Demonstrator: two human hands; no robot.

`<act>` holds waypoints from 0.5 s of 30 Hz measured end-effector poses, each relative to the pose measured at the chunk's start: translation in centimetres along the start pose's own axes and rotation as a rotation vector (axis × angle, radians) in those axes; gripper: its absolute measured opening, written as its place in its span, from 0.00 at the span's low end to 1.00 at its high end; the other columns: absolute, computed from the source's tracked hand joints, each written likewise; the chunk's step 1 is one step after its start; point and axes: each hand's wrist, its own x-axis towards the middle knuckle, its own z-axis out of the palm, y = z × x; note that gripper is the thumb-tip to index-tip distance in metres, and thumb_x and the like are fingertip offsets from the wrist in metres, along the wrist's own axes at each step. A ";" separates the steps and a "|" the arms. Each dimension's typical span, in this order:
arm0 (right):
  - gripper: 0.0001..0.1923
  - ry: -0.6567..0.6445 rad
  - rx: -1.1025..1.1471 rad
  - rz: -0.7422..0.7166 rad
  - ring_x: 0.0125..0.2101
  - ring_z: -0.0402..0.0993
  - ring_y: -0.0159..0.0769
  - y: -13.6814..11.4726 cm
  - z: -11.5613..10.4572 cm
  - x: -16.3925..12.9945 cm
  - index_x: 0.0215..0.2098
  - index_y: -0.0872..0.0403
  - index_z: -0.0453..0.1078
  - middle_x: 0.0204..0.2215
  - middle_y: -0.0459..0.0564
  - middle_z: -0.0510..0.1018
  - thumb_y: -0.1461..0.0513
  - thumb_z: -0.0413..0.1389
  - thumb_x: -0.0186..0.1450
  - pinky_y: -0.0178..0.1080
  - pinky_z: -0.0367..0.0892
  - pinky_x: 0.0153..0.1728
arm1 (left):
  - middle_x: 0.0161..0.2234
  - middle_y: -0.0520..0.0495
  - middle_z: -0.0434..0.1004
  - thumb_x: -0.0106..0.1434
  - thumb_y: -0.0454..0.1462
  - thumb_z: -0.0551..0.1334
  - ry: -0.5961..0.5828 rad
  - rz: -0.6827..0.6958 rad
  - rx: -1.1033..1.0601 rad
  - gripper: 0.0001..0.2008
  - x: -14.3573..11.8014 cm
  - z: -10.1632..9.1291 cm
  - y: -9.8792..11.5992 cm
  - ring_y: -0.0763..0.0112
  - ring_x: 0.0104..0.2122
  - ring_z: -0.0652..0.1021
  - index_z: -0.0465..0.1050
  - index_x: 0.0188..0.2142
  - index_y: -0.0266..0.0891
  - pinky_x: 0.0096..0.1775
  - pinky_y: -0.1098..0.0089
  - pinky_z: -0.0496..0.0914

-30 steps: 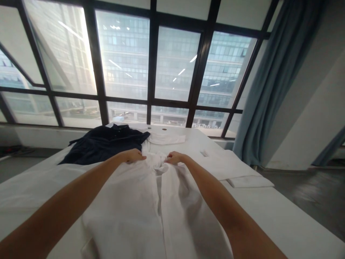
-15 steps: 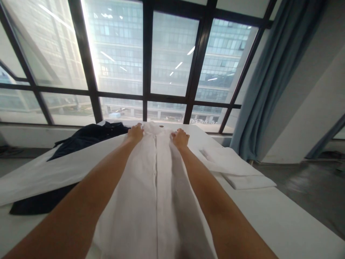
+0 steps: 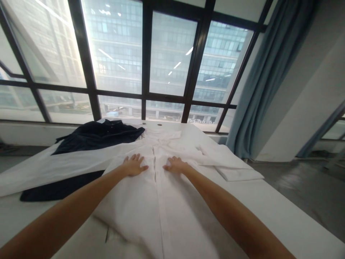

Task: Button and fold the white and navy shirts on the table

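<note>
Both hands lie flat and empty on the white shirt (image 3: 151,201), left hand (image 3: 134,165) and right hand (image 3: 176,165) flanking its button strip, smoothing it; a dark shirt (image 3: 94,138) lies toward the worktop's (image 3: 283,216) far left corner.

Dark navy shirt (image 3: 94,138), blue curtain (image 3: 266,72)

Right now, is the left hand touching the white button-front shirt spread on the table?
Touching. The head view shows the left hand lying palm down, fingers spread, flat on the white button-front shirt, beside its button line.
</note>
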 end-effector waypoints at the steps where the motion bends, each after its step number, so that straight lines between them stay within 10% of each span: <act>1: 0.36 0.007 0.002 0.020 0.61 0.49 0.61 0.2 0.2 0.5 0.63 0.49 0.55 0.64 0.61 0.53 0.40 0.44 0.63 0.65 0.54 0.51 | 0.67 0.35 0.37 0.62 0.61 0.43 0.004 0.015 -0.002 0.42 0.4 0.3 -0.2 0.46 0.66 0.46 0.47 0.67 0.38 0.58 0.41 0.45; 8: 0.35 0.070 -0.008 0.095 0.65 0.35 0.56 -0.4 0.6 0.9 0.68 0.49 0.43 0.68 0.57 0.40 0.43 0.36 0.68 0.66 0.40 0.56 | 0.67 0.37 0.42 0.67 0.54 0.41 0.176 0.033 0.037 0.34 1.4 1.2 -0.3 0.52 0.66 0.47 0.51 0.66 0.39 0.60 0.48 0.44; 15: 0.25 0.189 -0.119 -0.092 0.58 0.58 0.52 -0.4 0.7 -7.4 0.59 0.51 0.63 0.60 0.59 0.62 0.51 0.46 0.67 0.55 0.53 0.55 | 0.48 0.37 0.74 0.67 0.44 0.50 0.514 0.127 0.074 0.19 -7.8 0.2 1.1 0.58 0.49 0.72 0.74 0.44 0.35 0.50 0.62 0.62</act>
